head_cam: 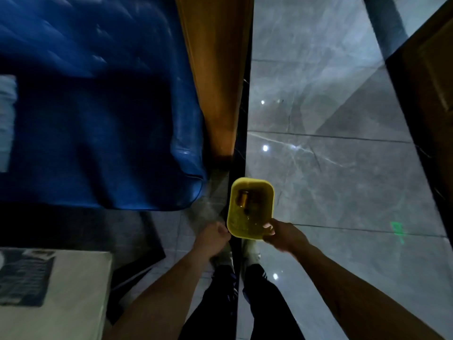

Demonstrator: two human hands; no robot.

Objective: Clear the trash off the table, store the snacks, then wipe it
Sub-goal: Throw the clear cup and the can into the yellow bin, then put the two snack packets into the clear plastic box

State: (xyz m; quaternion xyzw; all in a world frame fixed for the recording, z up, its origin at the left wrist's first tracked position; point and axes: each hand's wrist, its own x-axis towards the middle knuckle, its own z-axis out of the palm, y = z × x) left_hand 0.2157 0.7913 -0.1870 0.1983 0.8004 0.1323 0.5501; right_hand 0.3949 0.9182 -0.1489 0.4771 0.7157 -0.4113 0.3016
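While the view looks straight down over the person's own legs and shoes, both hands carry a yellow tray (250, 208) out in front, above the floor. It is a shallow rectangular plastic dish with rounded corners and a raised rim, its surface glossy. The left hand (212, 238) grips the tray's near corner at about 7 o'clock, fingers curled tight on the rim; the right hand (284, 235) pinches the near edge at about 5 o'clock, thumb on top of the rim. Inside the tray, toward its far end at 12 o'clock, lies a small amber cylindrical item (244, 198); blur makes it hard to tell what it is. Below lies a grey tiled floor (343, 168), polished and veined like marble, with bright spots of reflected light. A thin dark vertical edge (241, 133) runs through the middle of the view, with a smooth orange-brown wooden panel (218, 69) just to its 9 o'clock side. Farther toward 9 o'clock sits a blue cushion (98, 106), padded and shiny like leather, with a rounded corner. At 7 o'clock is a pale flat surface (78, 290) bearing a dark printed sheet (24, 276), too blurred to read.
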